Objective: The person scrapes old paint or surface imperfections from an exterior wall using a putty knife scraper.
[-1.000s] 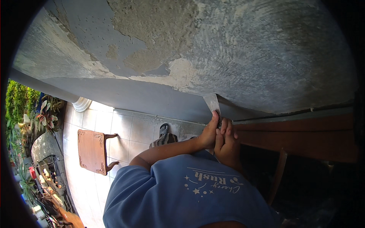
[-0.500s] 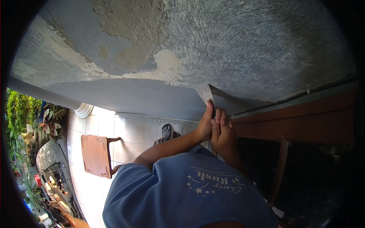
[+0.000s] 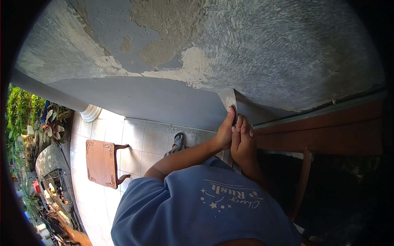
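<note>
A scraper (image 3: 228, 99) with a flat, pale metal blade is pressed at its wide end to the grey wall surface (image 3: 262, 61), right at the edge where it meets a smooth painted face. My left hand (image 3: 225, 132) is closed round its handle, the thumb laid up toward the blade. Just beside it, my right hand (image 3: 243, 144) is closed around the lower handle, its fingers touching my left hand. Between them the two hands hide most of the handle. Left of the blade, the surface has bare, rough patches (image 3: 164, 37) and a pale, chipped strip (image 3: 193, 65).
A small wooden table (image 3: 101, 163) with carved corners stands on the tiled floor to the left. A round column base (image 3: 90, 112) is behind it, with plants (image 3: 53, 123) at far left. A brown wooden beam (image 3: 320, 133) runs along the right.
The view has shifted a little, so the wall patches sit further right. Both hands keep their hold on the scraper, and its blade has slid slightly left along the edge.
</note>
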`<state>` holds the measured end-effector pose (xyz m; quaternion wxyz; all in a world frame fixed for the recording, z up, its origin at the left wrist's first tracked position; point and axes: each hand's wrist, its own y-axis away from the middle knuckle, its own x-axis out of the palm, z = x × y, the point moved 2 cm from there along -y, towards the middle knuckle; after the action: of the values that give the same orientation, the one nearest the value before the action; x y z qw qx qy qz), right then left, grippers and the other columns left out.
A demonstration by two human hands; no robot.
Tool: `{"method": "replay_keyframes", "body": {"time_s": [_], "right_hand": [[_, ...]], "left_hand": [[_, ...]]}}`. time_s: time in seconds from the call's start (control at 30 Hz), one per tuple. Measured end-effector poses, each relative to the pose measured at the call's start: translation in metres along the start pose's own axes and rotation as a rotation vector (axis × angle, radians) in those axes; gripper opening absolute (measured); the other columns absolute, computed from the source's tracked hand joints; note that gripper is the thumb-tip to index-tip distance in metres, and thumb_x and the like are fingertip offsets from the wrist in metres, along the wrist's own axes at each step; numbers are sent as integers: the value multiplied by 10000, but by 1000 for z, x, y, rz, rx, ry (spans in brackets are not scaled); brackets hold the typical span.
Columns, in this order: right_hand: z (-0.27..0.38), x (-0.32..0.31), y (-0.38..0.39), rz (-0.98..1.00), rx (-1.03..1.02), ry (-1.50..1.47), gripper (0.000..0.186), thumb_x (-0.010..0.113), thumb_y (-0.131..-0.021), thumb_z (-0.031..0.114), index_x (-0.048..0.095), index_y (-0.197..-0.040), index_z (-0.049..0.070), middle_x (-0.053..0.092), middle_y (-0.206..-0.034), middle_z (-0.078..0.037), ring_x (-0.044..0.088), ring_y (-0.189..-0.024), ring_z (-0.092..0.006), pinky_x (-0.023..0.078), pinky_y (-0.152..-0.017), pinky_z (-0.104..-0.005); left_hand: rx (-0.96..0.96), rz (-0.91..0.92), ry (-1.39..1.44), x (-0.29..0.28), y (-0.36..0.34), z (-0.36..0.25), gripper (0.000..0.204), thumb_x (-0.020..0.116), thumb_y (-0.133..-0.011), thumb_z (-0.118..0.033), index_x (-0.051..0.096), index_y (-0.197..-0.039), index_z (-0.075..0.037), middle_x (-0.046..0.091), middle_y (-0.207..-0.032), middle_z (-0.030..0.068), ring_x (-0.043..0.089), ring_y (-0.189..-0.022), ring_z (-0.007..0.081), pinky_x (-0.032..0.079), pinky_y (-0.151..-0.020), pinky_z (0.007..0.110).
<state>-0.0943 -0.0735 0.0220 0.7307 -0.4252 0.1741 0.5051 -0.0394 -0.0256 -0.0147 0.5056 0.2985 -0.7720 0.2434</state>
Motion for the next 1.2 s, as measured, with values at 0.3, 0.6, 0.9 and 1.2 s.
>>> {"method": "replay_keyframes", "body": {"time_s": [0.3,0.6,0.9,1.2], "right_hand": [[20,3,1,68,58,77,189,490,-844,150,476,-939,-13,515,-791,-187,571,-696,-335,467,-586,-382],[6,5,-1,47,89,-57,202,479,-849,168,488,-930,-17,516,-801,-210,547,-735,-369,439,-611,-409],[12,2,3,37,53,8,183,484,-846,166,506,-903,-7,523,-777,-210,552,-711,-362,447,-579,-411],[-8,9,0,-24,35,-126,179,483,-846,170,499,-893,-2,522,-778,-206,549,-700,-363,441,-586,-419]], "left_hand": [[-10,93,98,-4,9,-4,591,184,-880,-543,333,-539,-84,401,-575,60,501,-627,254,429,-650,336],[-25,-24,-25,-6,1,-5,583,228,-866,-568,349,-563,-85,421,-591,56,527,-678,258,438,-674,334],[3,60,53,-2,6,-3,578,212,-878,-548,340,-558,-83,414,-591,59,517,-657,258,437,-666,351],[27,-99,-79,-10,-3,-1,582,223,-871,-557,336,-549,-86,398,-580,58,510,-643,253,440,-666,351]]}}
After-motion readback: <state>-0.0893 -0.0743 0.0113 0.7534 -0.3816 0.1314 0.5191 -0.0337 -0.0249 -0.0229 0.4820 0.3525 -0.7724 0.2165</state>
